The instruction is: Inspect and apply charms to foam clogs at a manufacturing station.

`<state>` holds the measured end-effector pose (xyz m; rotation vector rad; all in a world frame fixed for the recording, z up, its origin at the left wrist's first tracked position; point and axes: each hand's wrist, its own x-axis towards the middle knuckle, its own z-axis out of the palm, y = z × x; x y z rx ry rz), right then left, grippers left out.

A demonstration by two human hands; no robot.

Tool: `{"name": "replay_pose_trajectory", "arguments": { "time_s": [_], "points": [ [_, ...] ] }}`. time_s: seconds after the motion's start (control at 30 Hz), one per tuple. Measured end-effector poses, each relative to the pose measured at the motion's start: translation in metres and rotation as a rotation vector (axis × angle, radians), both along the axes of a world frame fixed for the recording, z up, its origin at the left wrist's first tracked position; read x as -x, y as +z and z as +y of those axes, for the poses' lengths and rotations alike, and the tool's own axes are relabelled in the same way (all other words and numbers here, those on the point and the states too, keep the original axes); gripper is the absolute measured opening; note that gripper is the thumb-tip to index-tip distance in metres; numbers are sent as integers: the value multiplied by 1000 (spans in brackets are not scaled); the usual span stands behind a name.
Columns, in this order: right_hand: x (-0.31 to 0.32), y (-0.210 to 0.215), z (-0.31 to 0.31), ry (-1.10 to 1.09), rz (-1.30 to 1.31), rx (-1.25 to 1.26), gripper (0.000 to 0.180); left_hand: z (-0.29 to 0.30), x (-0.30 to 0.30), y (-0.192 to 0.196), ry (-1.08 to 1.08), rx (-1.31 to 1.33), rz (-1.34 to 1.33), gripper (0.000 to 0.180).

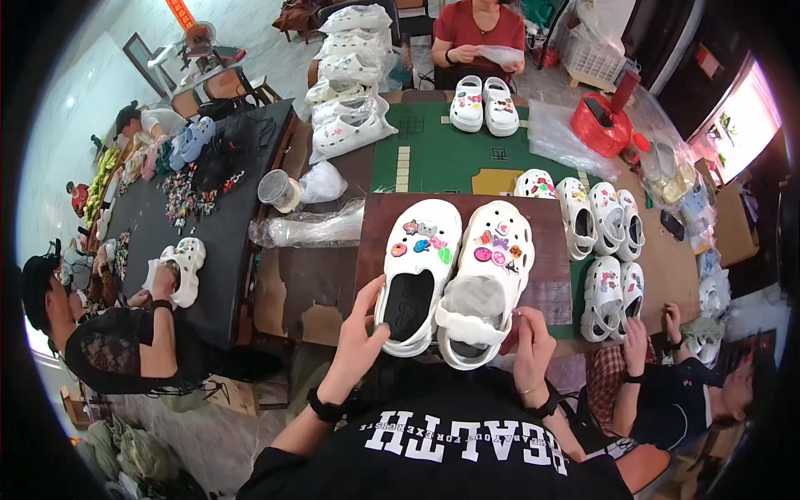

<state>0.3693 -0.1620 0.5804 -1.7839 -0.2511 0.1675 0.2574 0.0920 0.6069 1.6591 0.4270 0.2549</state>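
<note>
Two white clogs stand side by side in front of me, toes pointing away, their uppers dotted with colourful charms. My left hand (360,335) grips the outer side and heel edge of the left clog (421,242), whose black insole shows. At the right clog (498,229), my right hand (532,343) has its fingers bent against the outer side near the heel. Clear plastic stuffing (475,300) fills that clog's opening, and its white heel strap (468,327) lies across it. Both clogs rest over a dark red-brown board (546,271).
More white clogs (604,287) line the right side of the green-topped table (433,154); another pair (485,107) stands at the far end. Bagged clogs (350,125) are piled far left. A plastic tub (281,192) stands at left. Co-workers sit left, right and opposite.
</note>
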Motion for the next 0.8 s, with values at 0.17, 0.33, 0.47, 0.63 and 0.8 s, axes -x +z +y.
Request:
{"name": "replay_pose_trajectory", "arguments": {
  "time_s": [0.17,0.33,0.47,0.63,0.8],
  "points": [
    [1,16,-5,32,-117,77,15,-1,7,5,59,41,-40,59],
    [0,44,-5,301,-542,289,26,-3,13,31,-151,-490,-86,37],
    [1,40,4,326,-506,276,24,-9,14,24,-175,-572,-103,24],
    [2,36,7,208,-336,173,14,-9,18,24,-202,-583,-102,18],
    [-3,32,4,321,-397,254,15,-10,22,18,-177,-516,-155,21]
  ]
}}
